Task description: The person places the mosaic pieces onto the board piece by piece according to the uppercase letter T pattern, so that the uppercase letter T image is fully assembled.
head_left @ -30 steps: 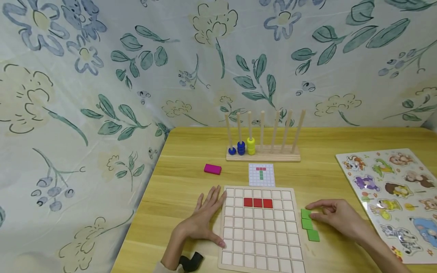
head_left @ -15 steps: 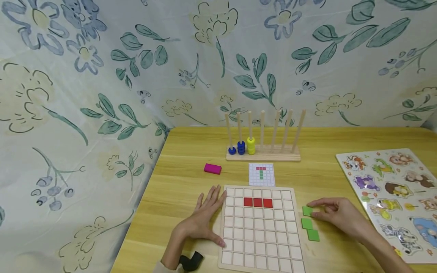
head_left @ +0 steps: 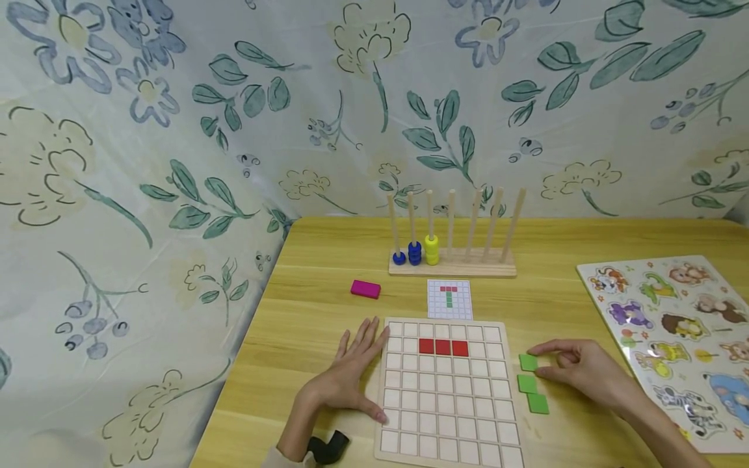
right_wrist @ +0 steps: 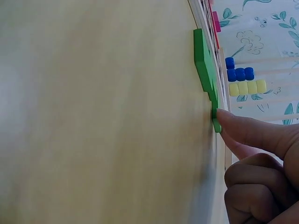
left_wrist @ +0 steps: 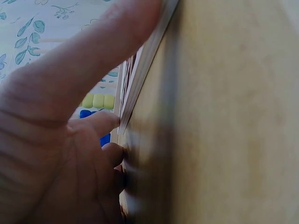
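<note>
In the head view a wooden grid board (head_left: 441, 390) lies flat, with three red tiles (head_left: 443, 347) side by side in its second row. My left hand (head_left: 345, 377) spreads along the board's left edge, thumb and forefinger touching its frame. To the right of the board, my right hand (head_left: 585, 370) pinches the farthest green tile (head_left: 528, 362) between thumb and forefinger, right at the tabletop. Two more green tiles (head_left: 538, 403) lie just nearer, corners touching. The right wrist view shows the thumb (right_wrist: 252, 130) against the pinched tile's edge, the other fingers curled.
Behind the board lies a pattern card (head_left: 449, 309) with a red and green T. Farther back stands a peg rack (head_left: 453, 265) with blue and yellow beads. A magenta block (head_left: 365, 289) is at left, an animal puzzle (head_left: 655, 312) at right, a black object (head_left: 330, 448) near the left wrist.
The farthest green tile has slid slightly away from the other two with my right hand, leaving a small gap. My left hand stays at the board's edge.
</note>
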Available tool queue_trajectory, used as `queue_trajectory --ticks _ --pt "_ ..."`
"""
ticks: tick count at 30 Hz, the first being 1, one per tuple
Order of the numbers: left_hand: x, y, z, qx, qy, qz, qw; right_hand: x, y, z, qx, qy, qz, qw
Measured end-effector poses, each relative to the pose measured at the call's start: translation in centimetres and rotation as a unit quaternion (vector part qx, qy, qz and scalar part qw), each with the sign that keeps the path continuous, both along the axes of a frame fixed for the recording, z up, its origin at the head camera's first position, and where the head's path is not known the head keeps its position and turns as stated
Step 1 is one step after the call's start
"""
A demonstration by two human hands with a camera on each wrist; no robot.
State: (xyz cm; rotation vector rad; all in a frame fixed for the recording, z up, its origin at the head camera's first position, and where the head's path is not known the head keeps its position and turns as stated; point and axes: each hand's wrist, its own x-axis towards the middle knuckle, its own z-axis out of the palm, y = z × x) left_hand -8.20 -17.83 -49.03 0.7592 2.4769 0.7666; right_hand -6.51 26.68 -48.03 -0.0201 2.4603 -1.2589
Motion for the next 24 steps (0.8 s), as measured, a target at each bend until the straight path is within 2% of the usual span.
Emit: queue_trajectory --ticks 7,17,24 --pt "0.03 0.06 0.11 0.003 -0.001 0.001 1.0000 -0.02 -0.05 -0.10 -0.003 0.008 0.010 0.9999" --pt "0.05 0.05 0.11 0.004 -0.004 0.003 1.0000 -0.15 -0.52 -0.12 0.085 0.077 0.037 0.9928" --pt "0.05 -0.03 0.05 0.003 -0.003 0.003 1.0000 -0.37 -0.69 0.22 0.081 0.083 0.043 0.9922"
